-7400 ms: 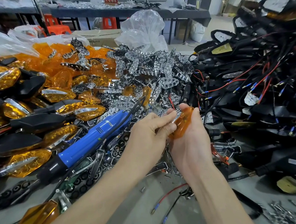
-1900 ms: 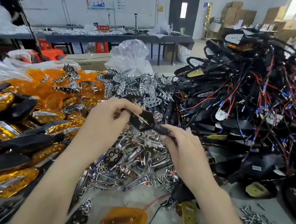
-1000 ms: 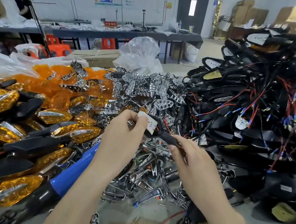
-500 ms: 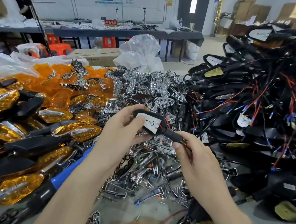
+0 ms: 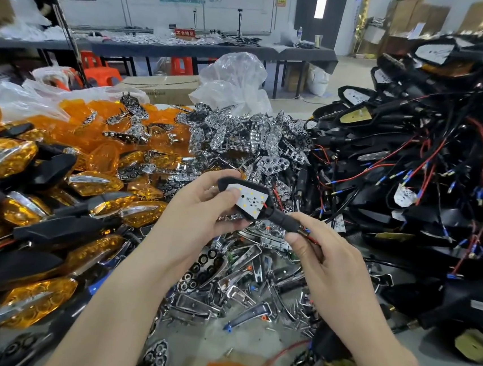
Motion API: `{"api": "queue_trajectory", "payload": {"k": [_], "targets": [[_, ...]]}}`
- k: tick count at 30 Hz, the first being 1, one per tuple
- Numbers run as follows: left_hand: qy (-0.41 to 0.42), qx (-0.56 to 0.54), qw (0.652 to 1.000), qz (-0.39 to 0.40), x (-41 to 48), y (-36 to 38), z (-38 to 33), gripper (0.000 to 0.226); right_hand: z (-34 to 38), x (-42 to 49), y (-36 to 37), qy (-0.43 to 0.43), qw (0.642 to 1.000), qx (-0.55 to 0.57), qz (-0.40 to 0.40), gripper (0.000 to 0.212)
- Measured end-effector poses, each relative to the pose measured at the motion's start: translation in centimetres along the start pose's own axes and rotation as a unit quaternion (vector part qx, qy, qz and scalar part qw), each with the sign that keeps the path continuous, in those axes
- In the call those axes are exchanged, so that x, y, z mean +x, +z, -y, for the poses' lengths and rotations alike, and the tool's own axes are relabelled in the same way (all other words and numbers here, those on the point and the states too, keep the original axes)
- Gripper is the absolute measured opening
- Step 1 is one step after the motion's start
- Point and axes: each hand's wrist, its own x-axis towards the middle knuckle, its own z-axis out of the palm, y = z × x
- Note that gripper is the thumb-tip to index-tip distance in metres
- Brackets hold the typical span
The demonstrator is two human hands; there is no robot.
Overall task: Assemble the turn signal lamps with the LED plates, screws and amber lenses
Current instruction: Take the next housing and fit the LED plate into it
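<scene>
Rolled face-up since 1.9 s ago, the lamp housing [image 5: 243,183] hangs over the chrome parts [image 5: 235,266], left hand [image 5: 199,211] gripping its body, right hand [image 5: 324,258] pinching its stem [image 5: 283,220], likely baring the LED board [image 5: 250,200] for fitting.

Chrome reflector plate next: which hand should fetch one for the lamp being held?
Probably the right hand: it only pinches the black lamp housing by its stem, while the left hand cradles the body, thumb on the white LED board.
</scene>
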Motion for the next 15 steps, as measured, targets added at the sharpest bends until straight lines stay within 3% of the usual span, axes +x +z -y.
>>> {"api": "queue_trajectory", "payload": {"k": [15], "targets": [[0.023, 0.036, 0.999, 0.013, -0.13, -0.24, -0.54, 0.022, 0.21, -0.12, -0.05, -0.004, 1.000, 0.019, -0.019, 0.039]]}}
